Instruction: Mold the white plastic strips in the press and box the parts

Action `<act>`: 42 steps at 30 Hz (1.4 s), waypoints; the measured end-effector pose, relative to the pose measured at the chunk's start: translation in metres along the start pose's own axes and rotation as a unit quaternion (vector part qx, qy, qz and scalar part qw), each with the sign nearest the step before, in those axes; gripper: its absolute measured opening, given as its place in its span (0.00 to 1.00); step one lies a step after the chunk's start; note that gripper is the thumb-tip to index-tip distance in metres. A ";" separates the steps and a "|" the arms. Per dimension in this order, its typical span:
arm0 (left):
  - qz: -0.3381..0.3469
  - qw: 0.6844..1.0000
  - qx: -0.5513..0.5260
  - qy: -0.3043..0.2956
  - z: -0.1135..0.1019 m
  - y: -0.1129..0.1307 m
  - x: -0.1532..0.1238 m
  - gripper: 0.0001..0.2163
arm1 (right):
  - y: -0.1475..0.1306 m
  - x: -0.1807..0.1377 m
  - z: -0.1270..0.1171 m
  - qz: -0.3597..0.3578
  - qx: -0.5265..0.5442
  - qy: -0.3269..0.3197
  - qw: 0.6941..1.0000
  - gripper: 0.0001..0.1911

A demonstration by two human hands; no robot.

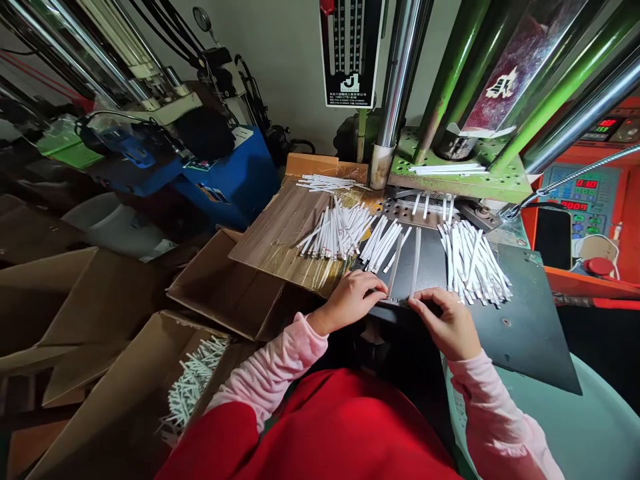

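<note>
At the near edge of the dark plate [430, 267], my left hand [351, 301] pinches the near end of a thin pale strip [397, 260] between thumb and fingers. Close beside it, my right hand [451, 323] has thumb and forefinger closed on the near end of a second strip [417, 257]. Both strips point away from me, toward the press. Left of them lies a small bunch of white strips [381, 245], with a larger pile [339, 230] further left. Another heap of white strips [473, 260] spreads to the right.
A green press block [457, 175] on thick columns stands behind the plate, strips under it. An orange control panel [583, 190] and a phone [553, 238] are at right. Cardboard boxes [220, 283] stand at left, one holding strips [195, 383]. A green tub [590, 413] sits lower right.
</note>
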State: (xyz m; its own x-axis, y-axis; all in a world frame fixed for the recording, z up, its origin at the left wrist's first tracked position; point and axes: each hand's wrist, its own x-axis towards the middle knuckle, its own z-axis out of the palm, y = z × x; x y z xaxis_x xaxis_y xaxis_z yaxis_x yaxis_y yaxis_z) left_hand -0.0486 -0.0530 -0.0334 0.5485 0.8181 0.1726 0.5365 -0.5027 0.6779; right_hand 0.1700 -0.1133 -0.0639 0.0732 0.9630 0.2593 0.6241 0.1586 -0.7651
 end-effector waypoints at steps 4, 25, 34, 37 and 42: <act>-0.034 0.998 -0.002 0.061 -0.011 -0.013 0.009 0.05 | 0.004 -0.001 0.002 0.004 -0.007 0.014 1.000 0.20; -0.119 0.959 0.249 -0.055 -0.009 0.006 0.065 0.09 | 0.006 0.080 0.004 -0.026 -0.097 -0.130 0.986 0.12; -0.184 0.957 0.202 -0.098 -0.020 0.000 0.075 0.05 | 0.006 0.094 0.005 0.070 -0.228 -0.173 0.956 0.05; -0.167 0.975 0.120 -0.081 -0.024 -0.010 0.067 0.04 | 0.011 0.088 -0.013 0.105 -0.253 -0.164 0.948 0.07; -0.124 0.987 -0.100 -0.004 -0.022 -0.020 0.050 0.03 | 0.012 0.082 -0.019 0.132 -0.289 -0.156 0.935 0.08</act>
State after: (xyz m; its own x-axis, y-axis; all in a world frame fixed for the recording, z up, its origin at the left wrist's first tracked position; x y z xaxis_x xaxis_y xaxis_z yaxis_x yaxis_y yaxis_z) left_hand -0.0460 0.0035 -0.0226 0.4217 0.9065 -0.0220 0.5182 -0.2210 0.8262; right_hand 0.1983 -0.0366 -0.0406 0.1089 0.9830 -0.1478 0.9392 -0.1505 -0.3085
